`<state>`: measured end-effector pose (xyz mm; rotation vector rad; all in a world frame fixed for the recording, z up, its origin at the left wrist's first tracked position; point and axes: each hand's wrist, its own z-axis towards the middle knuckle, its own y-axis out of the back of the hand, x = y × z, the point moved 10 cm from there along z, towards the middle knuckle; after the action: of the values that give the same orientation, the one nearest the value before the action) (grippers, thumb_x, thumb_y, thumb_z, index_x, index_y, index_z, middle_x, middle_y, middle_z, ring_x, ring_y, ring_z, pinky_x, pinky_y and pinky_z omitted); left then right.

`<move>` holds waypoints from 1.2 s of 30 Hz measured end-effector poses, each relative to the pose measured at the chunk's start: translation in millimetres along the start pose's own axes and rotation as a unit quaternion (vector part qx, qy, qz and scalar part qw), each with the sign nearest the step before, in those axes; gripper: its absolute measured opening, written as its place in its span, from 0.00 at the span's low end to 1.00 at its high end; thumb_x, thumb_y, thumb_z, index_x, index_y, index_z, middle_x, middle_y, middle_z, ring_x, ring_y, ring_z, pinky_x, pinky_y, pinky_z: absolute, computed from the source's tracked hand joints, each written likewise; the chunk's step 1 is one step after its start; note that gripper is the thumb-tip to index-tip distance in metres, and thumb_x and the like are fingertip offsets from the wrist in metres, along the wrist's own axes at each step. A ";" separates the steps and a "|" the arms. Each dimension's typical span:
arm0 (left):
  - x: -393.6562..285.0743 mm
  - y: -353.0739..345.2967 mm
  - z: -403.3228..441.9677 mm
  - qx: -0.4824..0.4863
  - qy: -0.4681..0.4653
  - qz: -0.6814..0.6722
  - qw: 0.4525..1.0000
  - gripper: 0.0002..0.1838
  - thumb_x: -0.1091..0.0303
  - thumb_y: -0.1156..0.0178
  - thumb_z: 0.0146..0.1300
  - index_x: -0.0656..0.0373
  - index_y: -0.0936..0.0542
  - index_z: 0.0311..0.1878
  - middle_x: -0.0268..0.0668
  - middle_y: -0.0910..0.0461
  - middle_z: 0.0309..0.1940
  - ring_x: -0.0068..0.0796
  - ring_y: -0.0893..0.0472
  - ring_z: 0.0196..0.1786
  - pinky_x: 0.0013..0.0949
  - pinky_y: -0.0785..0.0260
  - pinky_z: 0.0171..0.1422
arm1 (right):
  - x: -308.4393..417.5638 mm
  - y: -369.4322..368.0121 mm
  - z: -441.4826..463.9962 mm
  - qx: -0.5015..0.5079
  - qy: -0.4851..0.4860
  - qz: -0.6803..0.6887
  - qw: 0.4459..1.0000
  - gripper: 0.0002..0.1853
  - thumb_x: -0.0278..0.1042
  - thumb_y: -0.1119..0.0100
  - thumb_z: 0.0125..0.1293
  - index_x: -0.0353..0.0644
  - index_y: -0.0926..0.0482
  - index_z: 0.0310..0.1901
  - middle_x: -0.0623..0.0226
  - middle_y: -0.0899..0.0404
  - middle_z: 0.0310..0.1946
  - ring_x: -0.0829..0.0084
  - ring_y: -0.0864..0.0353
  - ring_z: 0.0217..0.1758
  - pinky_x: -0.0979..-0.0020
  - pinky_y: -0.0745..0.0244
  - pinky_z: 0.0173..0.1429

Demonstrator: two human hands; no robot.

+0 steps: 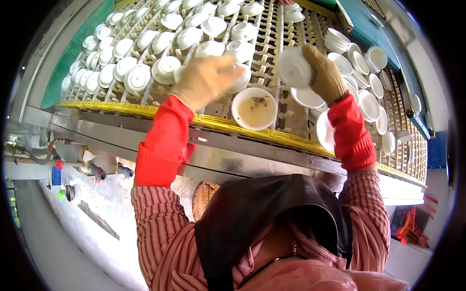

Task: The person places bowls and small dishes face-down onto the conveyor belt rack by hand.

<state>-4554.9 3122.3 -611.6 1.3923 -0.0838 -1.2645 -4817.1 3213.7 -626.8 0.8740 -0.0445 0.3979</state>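
My right hand (320, 75), in a tan knit glove, is closed on the edge of a white bowl (293, 68), slightly blurred and tilted over the rack. My left hand (208, 80), gloved the same way, is blurred; its fingers look apart, in front of a white bowl (241, 82). Whether it touches that bowl is unclear. Between and below the hands sits an upright bowl (255, 109) with yellowish liquid and dark bits in it. Just under the right hand's bowl lies another white bowl (307, 97).
Many upturned white bowls (138, 79) stand in rows on the pegged conveyor (286, 123) at left. Loose, partly stacked bowls (369, 106) lie at right. A yellow strip (223, 122) and metal ledge (242, 157) edge the front. Part of another person's hand (285, 2) shows at the top.
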 end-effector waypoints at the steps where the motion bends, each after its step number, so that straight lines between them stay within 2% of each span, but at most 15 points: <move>1: -2.3 -43.3 -5.6 0.153 0.002 0.005 0.988 0.44 0.30 0.35 0.76 0.69 0.14 0.68 0.53 0.10 0.63 0.44 0.11 0.65 0.44 0.21 0.73 | -0.1 1.0 11.2 -0.038 -0.007 -0.027 0.999 0.21 0.24 0.28 0.73 0.38 0.16 0.66 0.47 0.08 0.47 0.46 0.06 0.48 0.55 0.10 0.54; 3: -32.0 -84.3 -24.2 0.235 -0.085 0.088 0.964 0.40 0.31 0.34 0.73 0.61 0.12 0.67 0.53 0.11 0.62 0.52 0.13 0.65 0.47 0.21 0.73 | -35.3 -34.7 20.7 -0.046 -0.094 0.214 0.971 0.20 0.21 0.28 0.71 0.38 0.15 0.64 0.48 0.08 0.46 0.46 0.06 0.49 0.55 0.10 0.55; 4: -37.9 -98.8 -33.8 0.284 -0.084 0.120 0.948 0.37 0.33 0.32 0.72 0.58 0.10 0.66 0.52 0.11 0.61 0.55 0.13 0.64 0.47 0.21 0.72 | -44.1 -44.2 14.0 0.002 -0.118 0.194 0.974 0.18 0.26 0.28 0.72 0.38 0.16 0.62 0.48 0.08 0.45 0.46 0.06 0.49 0.54 0.11 0.55; 7: -46.8 -99.1 -36.0 0.131 -0.210 0.153 0.957 0.29 0.38 0.30 0.70 0.52 0.08 0.60 0.50 0.11 0.56 0.55 0.13 0.61 0.47 0.21 0.70 | -23.9 -37.0 3.0 0.107 -0.145 0.083 0.980 0.19 0.41 0.27 0.73 0.37 0.16 0.57 0.49 0.09 0.41 0.47 0.06 0.47 0.52 0.12 0.54; 9: -36.4 -111.1 -32.7 0.189 -0.137 0.188 0.954 0.25 0.42 0.29 0.68 0.51 0.06 0.57 0.49 0.11 0.56 0.52 0.13 0.61 0.45 0.21 0.69 | -4.9 -22.1 -22.2 0.109 -0.165 0.061 0.978 0.25 0.54 0.30 0.74 0.40 0.15 0.59 0.48 0.08 0.41 0.49 0.06 0.45 0.53 0.12 0.54; 10: -33.4 -115.8 -32.4 0.222 -0.103 0.205 0.948 0.23 0.44 0.28 0.68 0.51 0.06 0.55 0.48 0.11 0.56 0.50 0.13 0.61 0.45 0.20 0.69 | -4.8 -32.1 -44.0 0.214 -0.185 0.034 0.959 0.28 0.53 0.29 0.72 0.40 0.14 0.64 0.46 0.08 0.44 0.47 0.06 0.46 0.54 0.11 0.56; 14: -32.3 -101.4 -17.0 0.124 0.056 -0.189 0.972 0.21 0.50 0.31 0.75 0.57 0.08 0.58 0.46 0.10 0.40 0.44 0.11 0.43 0.44 0.18 0.51 | 1.0 -31.7 -82.2 0.279 -0.065 -0.122 0.950 0.25 0.49 0.28 0.69 0.40 0.12 0.60 0.50 0.08 0.40 0.49 0.07 0.45 0.50 0.12 0.54; 16: -24.6 -97.5 -14.2 0.122 0.133 -0.203 0.962 0.23 0.49 0.31 0.76 0.59 0.09 0.60 0.44 0.09 0.41 0.42 0.11 0.44 0.45 0.18 0.50 | -14.7 -40.3 -89.6 0.327 -0.099 -0.112 0.933 0.20 0.46 0.29 0.69 0.39 0.11 0.55 0.52 0.09 0.39 0.49 0.08 0.44 0.48 0.13 0.52; 18: -14.7 -80.0 -4.4 0.068 0.118 -0.047 0.990 0.24 0.48 0.30 0.75 0.59 0.09 0.60 0.44 0.08 0.42 0.42 0.10 0.46 0.47 0.19 0.53 | -21.7 -40.7 -80.6 0.358 -0.166 -0.098 0.914 0.16 0.43 0.30 0.70 0.40 0.11 0.51 0.54 0.09 0.42 0.50 0.08 0.43 0.49 0.12 0.50; 19: -7.4 -73.4 2.0 0.008 0.063 0.115 0.991 0.23 0.48 0.29 0.74 0.58 0.09 0.59 0.45 0.08 0.44 0.44 0.10 0.47 0.48 0.20 0.58 | -8.3 -45.0 -75.0 0.324 0.018 -0.153 0.933 0.12 0.39 0.34 0.74 0.42 0.11 0.52 0.56 0.09 0.44 0.50 0.07 0.44 0.53 0.11 0.48; 21: -26.6 -52.3 7.9 -0.070 -0.023 0.377 0.923 0.22 0.48 0.28 0.71 0.56 0.09 0.56 0.46 0.08 0.45 0.47 0.11 0.51 0.52 0.27 0.71 | -30.4 -33.3 -42.6 0.219 -0.009 -0.085 0.972 0.09 0.31 0.31 0.72 0.40 0.15 0.51 0.52 0.09 0.46 0.47 0.06 0.48 0.56 0.10 0.50; 24: -4.1 -37.2 19.5 -0.093 -0.042 0.370 0.924 0.19 0.52 0.25 0.68 0.56 0.10 0.52 0.44 0.13 0.41 0.51 0.15 0.54 0.50 0.28 0.67 | -57.7 -9.2 0.0 -0.034 0.031 -0.048 0.998 0.12 0.31 0.29 0.72 0.41 0.17 0.53 0.53 0.08 0.46 0.49 0.06 0.52 0.52 0.09 0.54; 28: 41.8 -20.5 14.0 -0.031 0.075 0.433 0.898 0.22 0.46 0.32 0.73 0.54 0.10 0.56 0.47 0.10 0.48 0.53 0.14 0.58 0.53 0.27 0.67 | -93.4 -27.4 65.3 -0.034 -0.103 0.020 0.994 0.12 0.39 0.32 0.76 0.41 0.19 0.51 0.48 0.11 0.42 0.45 0.09 0.47 0.53 0.12 0.54; 34: 117.0 7.7 -17.7 0.040 0.339 0.377 0.861 0.26 0.42 0.38 0.77 0.55 0.07 0.57 0.48 0.08 0.55 0.53 0.10 0.59 0.53 0.21 0.67 | -91.4 3.3 14.3 -0.019 -0.144 0.006 0.989 0.21 0.54 0.42 0.81 0.42 0.18 0.52 0.45 0.12 0.41 0.41 0.12 0.45 0.49 0.16 0.50; 36: 57.1 -20.0 5.7 0.005 0.170 0.413 0.895 0.28 0.40 0.40 0.77 0.58 0.07 0.48 0.48 0.08 0.48 0.53 0.10 0.52 0.55 0.21 0.59 | -88.0 20.9 -40.5 0.131 -0.182 -0.087 0.971 0.29 0.59 0.33 0.74 0.41 0.17 0.62 0.48 0.09 0.40 0.50 0.07 0.47 0.51 0.13 0.53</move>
<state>-4547.5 3085.7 -659.5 1.3418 -0.3961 -0.3086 -4911.0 3228.0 -655.1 1.1954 -0.2565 0.0740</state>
